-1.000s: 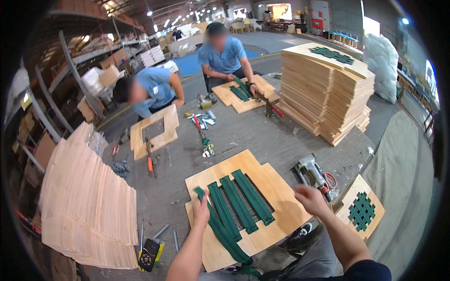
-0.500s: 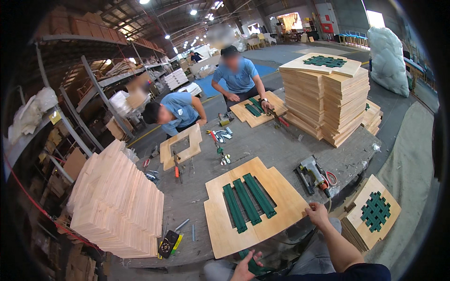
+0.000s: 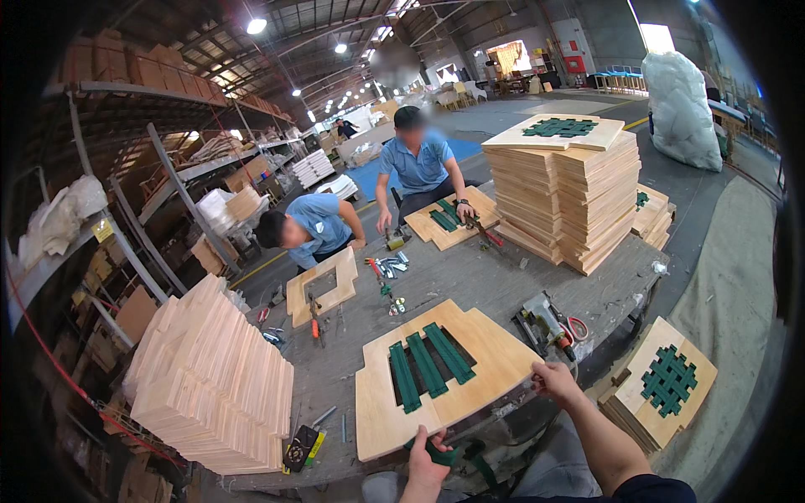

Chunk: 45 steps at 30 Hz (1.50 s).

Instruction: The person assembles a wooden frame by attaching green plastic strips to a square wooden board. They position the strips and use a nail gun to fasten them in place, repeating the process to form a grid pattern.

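In front of me, a wooden panel (image 3: 495, 356) lies on the table, its near edge over the table's edge. Three parallel green webbing straps (image 3: 425, 366) span its cut-out. My right hand (image 3: 555, 382) pinches the panel's right corner. At the near edge my left hand (image 3: 428, 459) is closed on a loose green strap (image 3: 444, 453), thumb and fingertips against the wood. Part of that strap hangs below the panel, and my left fingers partly hide it. A nail gun (image 3: 545, 325) lies beyond my right hand, beside red-handled scissors (image 3: 578, 329).
Stacked wooden panels stand at left (image 3: 214, 377) and far right (image 3: 579, 197). Panels with woven green straps (image 3: 668, 380) sit low at my right. A tape measure (image 3: 300, 448) lies near left. Across the table, two people in blue shirts (image 3: 415, 159) work, one at another strapped panel (image 3: 453, 216).
My left hand has risen with the green strap to the panel's near edge. The panel has shifted slightly left and nearer. Across the table, one person's hand has moved to a tool.
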### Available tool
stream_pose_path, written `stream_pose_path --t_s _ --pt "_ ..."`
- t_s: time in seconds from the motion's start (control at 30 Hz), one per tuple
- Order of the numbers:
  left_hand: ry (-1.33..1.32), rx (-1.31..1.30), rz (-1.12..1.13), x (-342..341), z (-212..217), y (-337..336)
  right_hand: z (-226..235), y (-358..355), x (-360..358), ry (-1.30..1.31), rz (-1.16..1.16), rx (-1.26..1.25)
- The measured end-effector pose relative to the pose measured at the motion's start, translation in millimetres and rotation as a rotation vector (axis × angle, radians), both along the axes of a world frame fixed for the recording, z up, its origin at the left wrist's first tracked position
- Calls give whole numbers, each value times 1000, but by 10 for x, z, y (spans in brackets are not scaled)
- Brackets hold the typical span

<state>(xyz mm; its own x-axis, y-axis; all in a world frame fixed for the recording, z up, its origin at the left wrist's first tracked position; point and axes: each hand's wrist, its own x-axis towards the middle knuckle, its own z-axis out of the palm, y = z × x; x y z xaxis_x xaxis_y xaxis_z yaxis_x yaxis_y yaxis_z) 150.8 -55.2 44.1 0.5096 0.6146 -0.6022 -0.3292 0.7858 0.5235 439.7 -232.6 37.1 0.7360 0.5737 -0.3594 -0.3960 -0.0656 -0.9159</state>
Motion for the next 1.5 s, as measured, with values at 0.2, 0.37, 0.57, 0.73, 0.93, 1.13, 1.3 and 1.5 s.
stream_pose_path --t_s 0.2,0.37,0.57,0.73,0.93,1.13,1.3,1.5 --pt "69 90 108 179 277 124 360 92 -29 241 -15 119" --pt "-12 181 94 -561 414 308 329 59 -315 614 506 527" --pt "-50 379 -93 -1322 787 368 -26 329 -398 697 399 758" --pt "78 411 23 -1377 845 814 55 610 -583 475 376 569" --pt "-235 362 53 -1283 526 877 146 666 -1048 501 196 605" --pt "-226 377 -247 -1437 170 403 109 758 -1187 472 162 621" --pt "95 320 -124 -1479 -64 328 -275 834 -1330 559 240 463" --pt "279 285 -17 -1405 -195 332 -574 709 -1368 609 352 170"
